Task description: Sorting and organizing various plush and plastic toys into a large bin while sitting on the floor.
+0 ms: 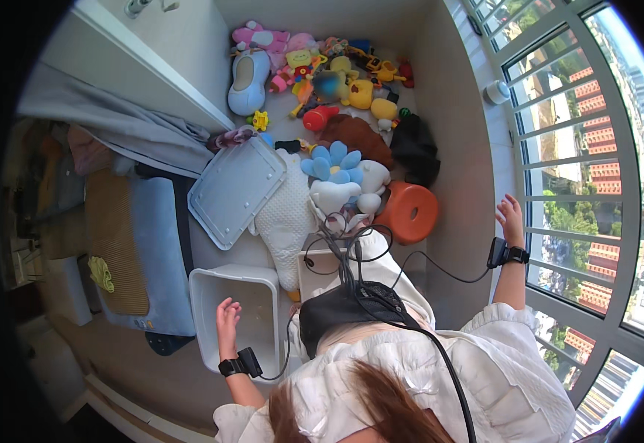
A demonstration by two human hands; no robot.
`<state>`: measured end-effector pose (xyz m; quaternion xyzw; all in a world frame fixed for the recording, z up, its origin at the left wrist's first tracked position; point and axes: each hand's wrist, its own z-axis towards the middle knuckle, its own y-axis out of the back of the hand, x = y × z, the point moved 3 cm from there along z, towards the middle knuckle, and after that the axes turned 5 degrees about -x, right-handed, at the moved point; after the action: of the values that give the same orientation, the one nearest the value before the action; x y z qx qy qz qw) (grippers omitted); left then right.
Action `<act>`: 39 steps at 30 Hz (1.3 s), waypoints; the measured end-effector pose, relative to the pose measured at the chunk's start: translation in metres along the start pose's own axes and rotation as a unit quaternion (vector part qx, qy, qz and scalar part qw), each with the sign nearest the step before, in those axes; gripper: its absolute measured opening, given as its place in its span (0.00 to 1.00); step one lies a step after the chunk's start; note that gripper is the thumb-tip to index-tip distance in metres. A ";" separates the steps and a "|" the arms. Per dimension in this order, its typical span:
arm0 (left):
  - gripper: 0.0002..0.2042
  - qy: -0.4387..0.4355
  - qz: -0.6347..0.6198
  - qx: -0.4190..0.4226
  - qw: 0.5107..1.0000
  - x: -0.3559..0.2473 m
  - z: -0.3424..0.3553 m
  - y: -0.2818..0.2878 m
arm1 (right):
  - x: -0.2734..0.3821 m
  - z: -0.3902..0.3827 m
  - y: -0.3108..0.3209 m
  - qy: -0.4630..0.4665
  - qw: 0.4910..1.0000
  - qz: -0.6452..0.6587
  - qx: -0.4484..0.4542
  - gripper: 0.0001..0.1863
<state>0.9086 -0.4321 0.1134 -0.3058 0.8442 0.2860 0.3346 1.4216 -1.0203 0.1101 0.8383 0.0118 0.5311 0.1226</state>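
My left hand (pixel 227 323) is held over the near left side of a white plastic bin (pixel 266 274), its fingers loosely apart with nothing in them. The inside of the bin shows no contents. My right hand (pixel 510 221) is raised beside the window on the right, fingers partly spread and holding nothing. Beyond the bin, a grey flat lid (pixel 237 192) leans at a slant. A white textured cloth plush (pixel 285 218) lies against its right edge. Ahead of me rests a blue-petalled flower plush (pixel 333 164) among white plush toys (pixel 334 196).
An orange-red stool (pixel 409 213) stands by the right wall. A pile of toys (pixel 329 77) fills the far corner, with a brown plush (pixel 357 138) and black cloth item (pixel 415 150) nearer. A bed-like padded mat (pixel 145 251) lies left. Cables (pixel 359 255) hang from my waist pouch (pixel 344 314).
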 end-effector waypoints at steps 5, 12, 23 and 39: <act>0.21 -0.023 -0.027 0.018 0.999 -0.107 0.012 -0.118 | -0.013 0.106 0.026 -0.096 0.986 -0.122 -0.062 0.32; 0.20 -0.004 0.024 0.041 0.999 -0.152 0.010 -0.160 | -0.065 0.173 0.036 -0.172 0.949 -0.265 -0.023 0.42; 0.19 0.048 0.042 -0.004 0.998 -0.179 0.014 -0.163 | -0.189 0.212 0.093 -0.251 0.921 -0.297 0.028 0.47; 0.19 -0.019 0.060 0.059 0.996 -0.228 0.041 -0.201 | -0.145 0.182 0.074 -0.251 0.937 -0.242 0.006 0.45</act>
<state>1.2016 -0.4604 0.2013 -0.2285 0.8700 0.2613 0.3502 1.5129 -1.1486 -0.0762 0.9169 0.1864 0.2571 0.2419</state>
